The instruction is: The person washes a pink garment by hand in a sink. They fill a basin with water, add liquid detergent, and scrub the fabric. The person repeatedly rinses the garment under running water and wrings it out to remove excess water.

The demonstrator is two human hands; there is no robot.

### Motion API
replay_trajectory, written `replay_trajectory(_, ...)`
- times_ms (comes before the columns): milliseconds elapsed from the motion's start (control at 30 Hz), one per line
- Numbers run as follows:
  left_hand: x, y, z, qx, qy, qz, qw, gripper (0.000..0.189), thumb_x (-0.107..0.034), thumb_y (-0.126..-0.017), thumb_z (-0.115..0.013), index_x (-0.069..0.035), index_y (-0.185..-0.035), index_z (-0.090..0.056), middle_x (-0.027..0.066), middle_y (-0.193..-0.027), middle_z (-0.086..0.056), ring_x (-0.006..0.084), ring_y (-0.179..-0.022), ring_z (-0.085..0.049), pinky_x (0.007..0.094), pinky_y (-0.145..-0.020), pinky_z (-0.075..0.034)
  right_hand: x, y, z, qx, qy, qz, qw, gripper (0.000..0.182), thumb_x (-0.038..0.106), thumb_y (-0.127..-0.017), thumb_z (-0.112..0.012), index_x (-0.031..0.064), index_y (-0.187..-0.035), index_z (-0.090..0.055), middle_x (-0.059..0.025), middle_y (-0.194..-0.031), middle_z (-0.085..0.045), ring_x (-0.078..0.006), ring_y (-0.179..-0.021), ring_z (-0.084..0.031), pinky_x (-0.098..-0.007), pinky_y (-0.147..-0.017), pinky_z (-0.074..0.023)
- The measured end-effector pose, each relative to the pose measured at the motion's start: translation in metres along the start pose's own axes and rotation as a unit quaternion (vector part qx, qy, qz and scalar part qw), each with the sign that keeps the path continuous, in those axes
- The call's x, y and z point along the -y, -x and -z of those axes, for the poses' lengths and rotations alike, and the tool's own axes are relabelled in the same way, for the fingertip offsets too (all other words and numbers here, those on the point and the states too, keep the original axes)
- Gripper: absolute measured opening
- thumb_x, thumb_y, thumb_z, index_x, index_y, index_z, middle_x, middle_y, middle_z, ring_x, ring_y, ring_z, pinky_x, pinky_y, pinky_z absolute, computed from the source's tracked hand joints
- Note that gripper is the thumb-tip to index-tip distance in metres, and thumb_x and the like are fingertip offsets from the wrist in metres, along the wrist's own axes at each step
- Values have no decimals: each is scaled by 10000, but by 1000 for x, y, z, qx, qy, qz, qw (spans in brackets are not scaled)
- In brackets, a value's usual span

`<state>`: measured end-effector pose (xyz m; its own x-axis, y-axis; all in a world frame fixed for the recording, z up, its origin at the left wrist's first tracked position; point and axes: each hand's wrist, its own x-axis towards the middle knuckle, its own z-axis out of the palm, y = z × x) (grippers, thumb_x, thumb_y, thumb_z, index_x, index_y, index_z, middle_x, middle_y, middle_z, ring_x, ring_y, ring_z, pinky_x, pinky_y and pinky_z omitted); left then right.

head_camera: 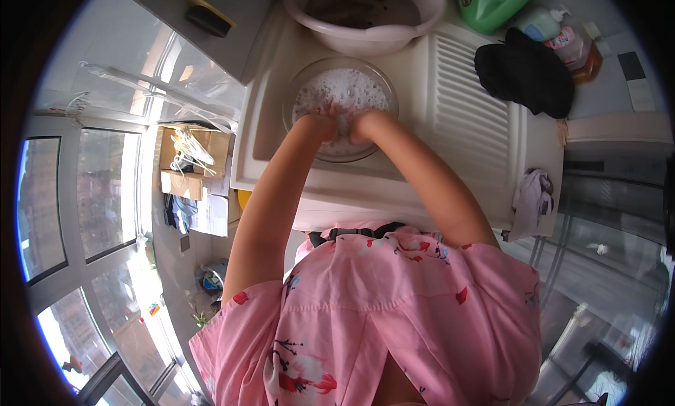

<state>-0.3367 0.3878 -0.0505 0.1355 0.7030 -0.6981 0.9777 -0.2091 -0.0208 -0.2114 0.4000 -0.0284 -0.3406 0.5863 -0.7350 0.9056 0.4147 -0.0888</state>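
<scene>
A round clear bowl (pixel 393 97) of foamy water stands in a pale laundry sink (pixel 269 137) in front of me. My left hand (pixel 322 122) dips into the suds at the left, its fingers partly covered by foam. Opposite it, my right hand (pixel 364 125) is also partly under the suds, close to the bowl's near side. Foam and my wrists hide the fingertips, and whether either hand holds anything cannot be seen. Just behind the bowl, a large pale pink basin (pixel 364 36) contains dark water.
A ribbed washboard (pixel 472 105) is at the right of the sink. Beyond it lie a black cloth (pixel 527 74), a green jug (pixel 493 5) and pump bottles (pixel 540 23). A greyish cloth (pixel 530 197) hangs on the right edge. A yellow-handled brush (pixel 208 16) rests on the upper-left ledge.
</scene>
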Motion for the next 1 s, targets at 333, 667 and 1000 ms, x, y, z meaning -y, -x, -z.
replay_trajectory(333,4,-17,-6,133,63,9,989,486,-193,-740,-637,-118,-1207,-527,104,-1293,-507,317,-1227,-459,505,-1030,-312,5,-14,15,156,-31,50,986,431,364,-858,-504,111,-1191,-605,-76,-1252,-581,-207,-1106,-556,-387,-940,-413)
replay_trajectory(667,15,-28,-5,109,29,-47,992,505,-312,-722,-695,-116,-1176,-591,82,-1180,-619,288,-1115,-564,491,-1002,-344,10,7,19,92,-45,22,994,450,266,-837,-504,91,-1249,-554,-134,-1310,-519,-248,-1157,-522,-363,-970,-397)
replay_trajectory(1000,16,16,3,-218,41,-82,972,1228,-611,-549,-759,-26,-1448,-159,202,-1504,-161,382,-1396,-141,465,-1111,-238,-13,19,4,-212,-68,91,971,585,250,-898,-437,60,-1431,-290,-145,-1518,-189,-299,-1371,-264,-348,-1106,-271)
